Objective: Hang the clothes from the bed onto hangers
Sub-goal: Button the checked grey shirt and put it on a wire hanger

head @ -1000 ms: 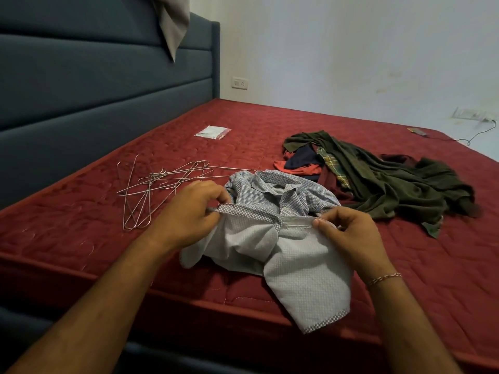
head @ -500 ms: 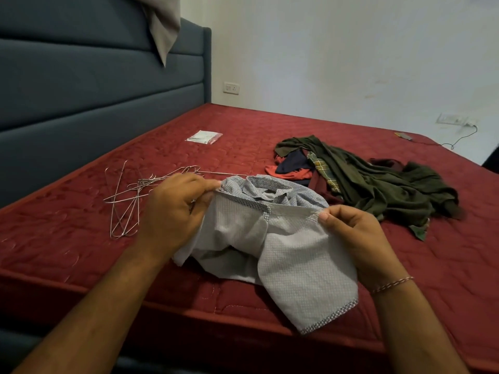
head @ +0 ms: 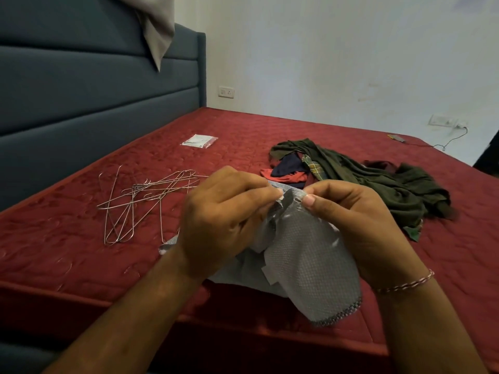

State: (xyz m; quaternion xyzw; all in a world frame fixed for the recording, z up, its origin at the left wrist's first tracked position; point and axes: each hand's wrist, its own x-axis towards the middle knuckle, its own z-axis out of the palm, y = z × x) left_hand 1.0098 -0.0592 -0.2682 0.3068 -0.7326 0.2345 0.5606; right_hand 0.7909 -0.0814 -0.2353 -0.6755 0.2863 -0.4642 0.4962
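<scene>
A grey checked shirt (head: 305,268) is lifted off the red bed (head: 67,252), bunched between both hands. My left hand (head: 218,220) grips its upper edge from the left. My right hand (head: 356,225) pinches the same edge close beside it, thumb on the cloth. A sleeve with a dotted cuff hangs down toward the bed's near edge. Several wire hangers (head: 143,201) lie in a loose heap on the bed to the left of my hands. A pile of dark green, plaid, navy and red clothes (head: 378,182) lies behind my right hand.
A small plastic packet (head: 199,141) lies farther back on the bed. The blue padded headboard (head: 81,103) runs along the left, with a beige cloth (head: 159,28) hanging over it. A phone on a cable (head: 397,138) sits at the bed's far right corner by the wall.
My hands came together and rose, gathering the shirt's edge; the shirt lifted off the bed and now hides less of the clothes pile behind.
</scene>
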